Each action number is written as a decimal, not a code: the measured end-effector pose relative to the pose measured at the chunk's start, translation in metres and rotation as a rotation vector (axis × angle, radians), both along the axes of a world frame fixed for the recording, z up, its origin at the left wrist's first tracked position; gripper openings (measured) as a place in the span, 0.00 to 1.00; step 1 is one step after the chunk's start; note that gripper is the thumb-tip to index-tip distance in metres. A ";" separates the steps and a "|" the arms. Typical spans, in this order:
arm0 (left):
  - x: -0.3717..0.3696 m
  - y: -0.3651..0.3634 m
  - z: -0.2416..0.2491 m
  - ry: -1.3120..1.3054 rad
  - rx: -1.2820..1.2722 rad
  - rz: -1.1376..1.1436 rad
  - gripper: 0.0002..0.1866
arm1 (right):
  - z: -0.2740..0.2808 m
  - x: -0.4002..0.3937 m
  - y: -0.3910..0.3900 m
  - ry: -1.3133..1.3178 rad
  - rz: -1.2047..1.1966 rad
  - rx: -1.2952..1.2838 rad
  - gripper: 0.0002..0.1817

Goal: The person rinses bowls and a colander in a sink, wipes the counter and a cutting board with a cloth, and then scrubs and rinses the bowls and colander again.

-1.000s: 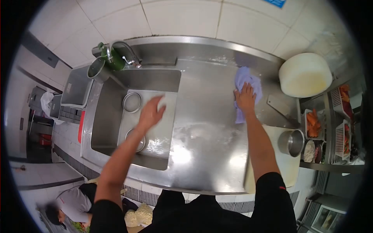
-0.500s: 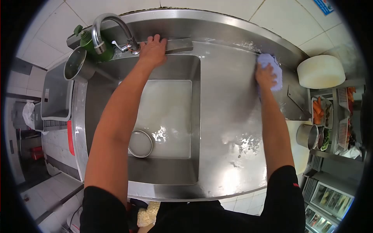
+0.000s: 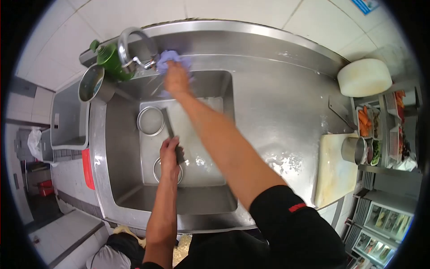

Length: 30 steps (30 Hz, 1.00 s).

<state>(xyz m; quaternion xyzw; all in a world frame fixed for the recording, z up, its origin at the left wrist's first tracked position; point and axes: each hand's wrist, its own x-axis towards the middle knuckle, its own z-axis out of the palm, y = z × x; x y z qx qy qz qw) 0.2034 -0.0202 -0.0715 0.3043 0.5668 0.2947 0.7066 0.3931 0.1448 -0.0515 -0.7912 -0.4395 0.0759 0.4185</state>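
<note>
Since the earlier frame, both hands have shifted: my right hand (image 3: 177,81) has brought the purple cloth (image 3: 170,57) from the bench's (image 3: 268,89) right end to its back edge, while my left hand (image 3: 169,154) has dropped from that edge to over the sink (image 3: 123,157). On the wall at upper right I get a blue label (image 3: 366,5), cut off and unreadable; the red mark (image 3: 296,207) on my right sleeve gives me no letters either.

I have the left hand closed around a flat metal strip (image 3: 167,121), its far end pointing toward the back edge. My right fingers are bunched into the cloth, though blur hides how tightly. The cloth looks crumpled, just beside the faucet (image 3: 123,49) and hanging over the sink's back rim. Below, two round metal pieces (image 3: 139,122) lie in the sink.
</note>
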 end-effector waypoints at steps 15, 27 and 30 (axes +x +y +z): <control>-0.140 -0.078 0.057 -0.039 -0.075 0.140 0.13 | 0.053 0.410 -0.306 0.981 -0.692 0.910 0.22; -0.094 0.031 0.136 0.249 0.477 -0.262 0.20 | -0.104 0.183 0.001 -0.200 -0.401 -0.031 0.24; -0.007 0.065 0.169 0.239 0.660 -0.415 0.26 | 0.005 0.122 -0.009 0.725 -0.330 0.358 0.20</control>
